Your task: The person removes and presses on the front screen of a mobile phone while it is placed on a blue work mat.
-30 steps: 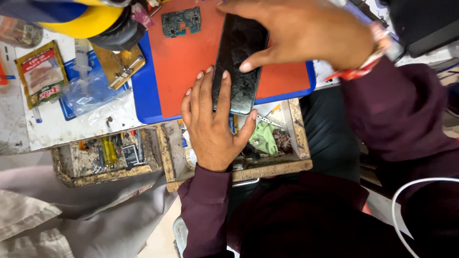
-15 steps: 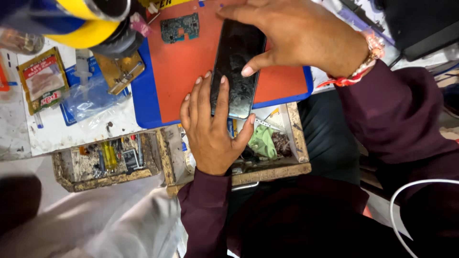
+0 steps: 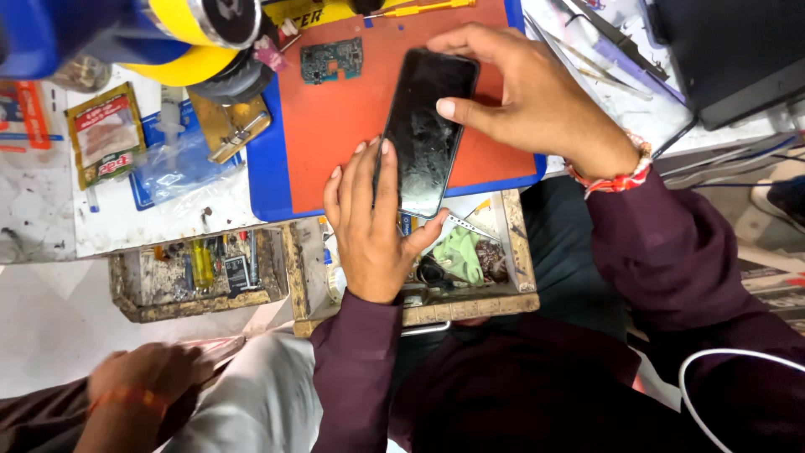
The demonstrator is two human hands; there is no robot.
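Both hands grip a cracked black smartphone (image 3: pixel 426 130) over the orange mat (image 3: pixel 335 126): left hand (image 3: pixel 373 222) clasping its lower edge, right hand (image 3: pixel 528 96) its top. A bare circuit board (image 3: pixel 332 59) lies beside; the phone appears still unopened.

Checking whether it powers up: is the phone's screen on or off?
Off: the phone, held between left hand and right hand, shows only dark, cracked glass.

Both arms in dark maroon long sleeves; left hand (image 3: pixel 369 226) and right hand (image 3: pixel 528 101) bare, right wrist wearing a red-and-white beaded thread band (image 3: pixel 608 176), left wrist unadorned, cuff plain.
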